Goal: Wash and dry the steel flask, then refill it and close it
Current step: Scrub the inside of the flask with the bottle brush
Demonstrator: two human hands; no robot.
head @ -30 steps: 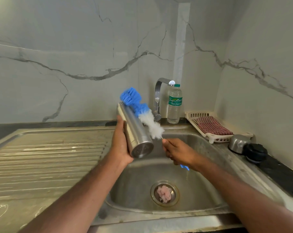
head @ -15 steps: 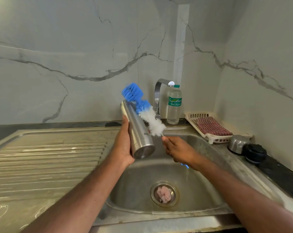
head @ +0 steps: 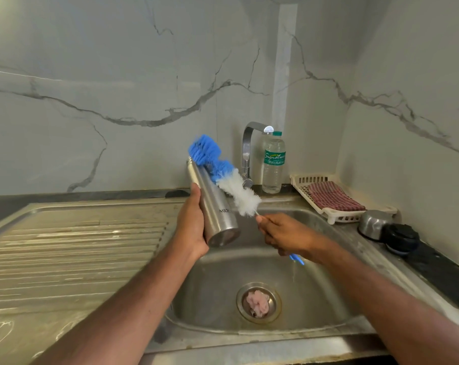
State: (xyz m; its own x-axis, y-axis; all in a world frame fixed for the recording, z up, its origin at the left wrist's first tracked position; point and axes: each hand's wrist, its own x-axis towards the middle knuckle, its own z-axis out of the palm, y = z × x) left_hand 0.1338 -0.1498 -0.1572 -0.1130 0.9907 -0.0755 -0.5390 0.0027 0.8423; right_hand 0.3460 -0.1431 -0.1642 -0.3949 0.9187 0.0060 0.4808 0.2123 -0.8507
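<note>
My left hand (head: 191, 222) grips the steel flask (head: 212, 206) from its left side, holding it tilted over the sink (head: 312, 306) with its base toward me and its mouth pointing away. My right hand (head: 281, 233) grips the handle of a bottle brush (head: 223, 172). The brush's blue and white bristles lie along the flask's right side, with the blue tip beside the mouth. The flask's black lid (head: 401, 238) and steel cap (head: 373, 224) rest on the counter at the right.
A tap (head: 249, 151) rises behind the sink, with a plastic water bottle (head: 273, 164) beside it. A white tray (head: 302, 181) holding a red checked cloth (head: 333, 197) sits at the back right. A steel draining board (head: 73, 254) lies at the left. The sink drain (head: 258, 302) holds a pink scrap.
The flask and brush have risen a little and tilted more upright. The brush has slid slightly along the flask's side. Both hands keep their hold.
</note>
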